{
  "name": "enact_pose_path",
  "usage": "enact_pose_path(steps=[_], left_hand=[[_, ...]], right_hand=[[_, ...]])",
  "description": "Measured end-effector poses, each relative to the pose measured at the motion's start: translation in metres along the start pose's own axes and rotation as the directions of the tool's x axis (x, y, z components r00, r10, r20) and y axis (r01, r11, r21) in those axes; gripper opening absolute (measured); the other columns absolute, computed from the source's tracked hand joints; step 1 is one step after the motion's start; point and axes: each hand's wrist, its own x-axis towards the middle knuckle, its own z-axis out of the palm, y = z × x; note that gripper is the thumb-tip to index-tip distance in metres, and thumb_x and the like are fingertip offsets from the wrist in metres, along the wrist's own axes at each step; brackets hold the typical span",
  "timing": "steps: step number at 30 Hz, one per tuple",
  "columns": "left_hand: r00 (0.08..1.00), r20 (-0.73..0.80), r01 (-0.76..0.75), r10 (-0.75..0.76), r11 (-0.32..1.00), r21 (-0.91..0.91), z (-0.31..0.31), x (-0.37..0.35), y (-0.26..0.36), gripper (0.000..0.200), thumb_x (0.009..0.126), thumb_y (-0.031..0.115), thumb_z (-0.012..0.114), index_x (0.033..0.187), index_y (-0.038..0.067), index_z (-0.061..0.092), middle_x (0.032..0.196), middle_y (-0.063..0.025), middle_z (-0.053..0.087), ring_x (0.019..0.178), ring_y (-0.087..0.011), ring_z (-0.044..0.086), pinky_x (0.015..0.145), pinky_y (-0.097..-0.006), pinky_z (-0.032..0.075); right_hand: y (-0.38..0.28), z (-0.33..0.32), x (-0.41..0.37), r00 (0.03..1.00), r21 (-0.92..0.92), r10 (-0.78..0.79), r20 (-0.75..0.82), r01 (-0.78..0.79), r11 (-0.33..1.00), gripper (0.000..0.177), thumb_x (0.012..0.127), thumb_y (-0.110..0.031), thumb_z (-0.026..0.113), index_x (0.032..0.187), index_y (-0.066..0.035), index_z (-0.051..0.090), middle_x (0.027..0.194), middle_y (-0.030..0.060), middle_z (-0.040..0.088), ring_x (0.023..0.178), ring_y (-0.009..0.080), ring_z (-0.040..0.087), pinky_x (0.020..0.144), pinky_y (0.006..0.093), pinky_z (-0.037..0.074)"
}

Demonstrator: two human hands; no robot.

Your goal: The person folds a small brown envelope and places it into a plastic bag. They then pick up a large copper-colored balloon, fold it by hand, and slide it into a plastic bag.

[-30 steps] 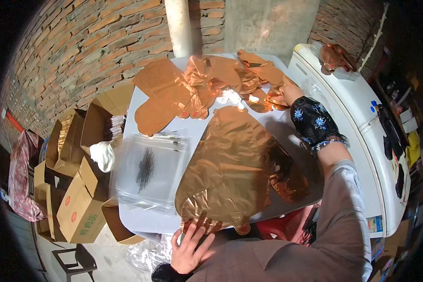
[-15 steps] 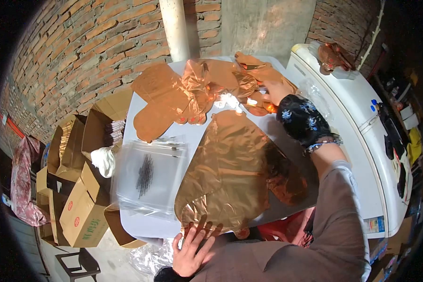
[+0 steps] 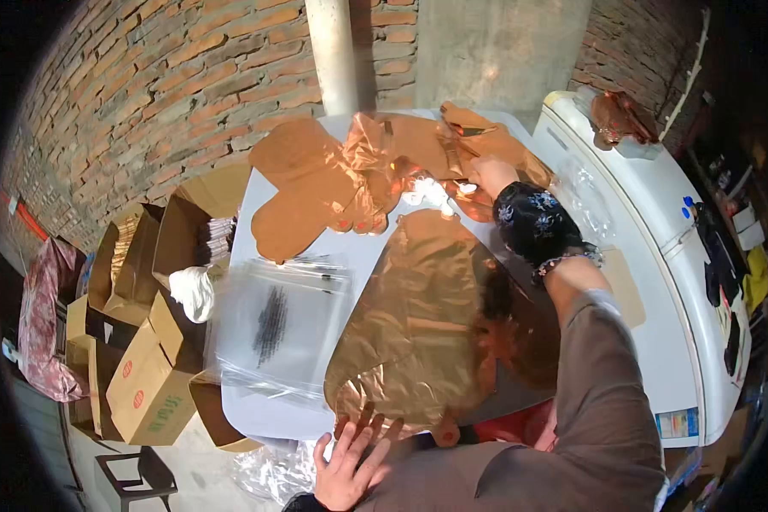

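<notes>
A large flat copper-coloured foil balloon (image 3: 414, 316) lies uninflated across the near middle of the table. My left hand (image 3: 354, 465) rests on its near edge, fingers spread and stretched out. At the far right of the table my right hand (image 3: 492, 177) is closed on the edge of another copper foil balloon (image 3: 495, 141), with its fingertips partly hidden. More flat copper foil (image 3: 294, 188) lies at the far left, crumpled toward the middle. Beside my right hand sits a small white bundle (image 3: 427, 193) whose kind I cannot make out.
A stack of clear plastic bags (image 3: 277, 320) lies on the table's left side. Open cardboard boxes (image 3: 149, 375) stand left of the table, with a white cloth (image 3: 192, 294) by them. A white appliance (image 3: 657, 256) borders the right side. Behind are a pipe (image 3: 331, 60) and brick wall.
My right hand has shifted slightly left, and the foil beside its fingers has changed shape. My left hand stays on the large balloon's near edge. The camera view has shifted slightly.
</notes>
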Motion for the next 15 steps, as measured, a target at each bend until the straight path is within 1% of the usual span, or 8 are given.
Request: enact_pose_path(steps=[1, 2, 4, 6, 9, 13, 14, 15], left_hand=[[1.000, 0.000, -0.004, 0.004, 1.000, -0.002, 0.000, 0.000, 0.000, 0.055, 0.086, 0.039, 0.071, 0.138, 0.022, 0.061, 0.142, -0.0067, 0.057, 0.143, -0.0289, 0.043, 0.109, -0.0563, 0.032], [0.999, 0.035, 0.007, -0.007, 1.000, -0.003, 0.000, -0.002, -0.002, 0.052, 0.088, 0.040, 0.070, 0.136, 0.022, 0.062, 0.140, -0.0069, 0.057, 0.142, -0.0296, 0.043, 0.109, -0.0567, 0.030], [0.993, 0.115, 0.030, -0.028, 0.999, -0.013, -0.003, -0.009, -0.005, 0.047, 0.091, 0.043, 0.068, 0.133, 0.022, 0.062, 0.136, -0.0074, 0.058, 0.140, -0.0310, 0.044, 0.111, -0.0575, 0.025], [0.993, 0.111, 0.028, -0.025, 0.999, -0.030, 0.000, -0.012, -0.006, 0.046, 0.092, 0.041, 0.067, 0.133, 0.022, 0.062, 0.135, -0.0081, 0.058, 0.140, -0.0320, 0.044, 0.110, -0.0587, 0.024], [0.992, 0.124, 0.002, -0.001, 1.000, -0.008, 0.005, -0.017, -0.011, 0.046, 0.093, 0.042, 0.066, 0.134, 0.022, 0.061, 0.135, -0.0090, 0.058, 0.140, -0.0331, 0.043, 0.110, -0.0605, 0.023], [0.995, 0.099, -0.027, 0.025, 0.999, 0.020, 0.011, -0.015, -0.011, 0.046, 0.094, 0.042, 0.065, 0.134, 0.021, 0.060, 0.135, -0.0091, 0.058, 0.140, -0.0334, 0.043, 0.110, -0.0604, 0.023], [0.996, 0.090, -0.024, 0.022, 1.000, 0.018, 0.012, -0.015, -0.010, 0.046, 0.094, 0.043, 0.065, 0.134, 0.021, 0.060, 0.135, -0.0091, 0.058, 0.140, -0.0335, 0.043, 0.110, -0.0602, 0.023], [0.997, 0.081, -0.019, 0.018, 1.000, 0.012, 0.013, -0.015, -0.010, 0.045, 0.094, 0.043, 0.064, 0.134, 0.021, 0.060, 0.135, -0.0088, 0.058, 0.140, -0.0335, 0.043, 0.110, -0.0602, 0.022]], right_hand=[[0.005, 0.001, -0.002, 0.999, 0.055, -0.033, 0.019, 0.032, 0.998, 0.025, 0.085, -0.028, 0.068, 0.097, -0.006, 0.069, 0.107, 0.0164, 0.070, 0.100, 0.0361, 0.066, 0.078, 0.0487, 0.054], [0.005, -0.008, -0.013, 0.991, 0.200, -0.060, -0.120, 0.083, 0.976, 0.020, 0.084, -0.023, 0.068, 0.095, -0.007, 0.070, 0.105, 0.0161, 0.071, 0.097, 0.0364, 0.067, 0.077, 0.0475, 0.053], [0.015, -0.023, -0.030, 0.999, 0.242, -0.047, -0.018, 0.050, 0.969, 0.018, 0.084, -0.022, 0.068, 0.095, -0.008, 0.071, 0.102, 0.0151, 0.072, 0.094, 0.0356, 0.068, 0.076, 0.0467, 0.054], [0.034, -0.033, -0.040, 0.963, 0.146, 0.010, 0.271, -0.051, 0.988, 0.017, 0.083, -0.022, 0.068, 0.094, -0.009, 0.072, 0.098, 0.0142, 0.072, 0.092, 0.0348, 0.069, 0.075, 0.0459, 0.054], [0.060, -0.039, -0.050, 0.855, 0.033, 0.095, 0.509, -0.130, 0.991, 0.016, 0.082, -0.020, 0.068, 0.093, -0.010, 0.073, 0.093, 0.0129, 0.073, 0.088, 0.0336, 0.070, 0.074, 0.0447, 0.054], [0.078, -0.022, -0.049, 0.871, -0.159, 0.144, 0.469, -0.077, 0.984, 0.013, 0.081, -0.016, 0.067, 0.091, -0.010, 0.073, 0.084, 0.0111, 0.074, 0.084, 0.0317, 0.071, 0.072, 0.0425, 0.053], [0.082, -0.015, -0.051, 0.895, -0.250, 0.119, 0.430, -0.009, 0.968, 0.018, 0.080, -0.027, 0.072, 0.089, -0.011, 0.073, 0.083, 0.0088, 0.073, 0.084, 0.0268, 0.072, 0.069, 0.0412, 0.052], [0.077, -0.018, -0.051, 0.878, -0.208, 0.150, 0.455, -0.059, 0.976, 0.024, 0.078, -0.031, 0.074, 0.091, -0.011, 0.073, 0.085, 0.0086, 0.074, 0.085, 0.0263, 0.072, 0.070, 0.0411, 0.052]])
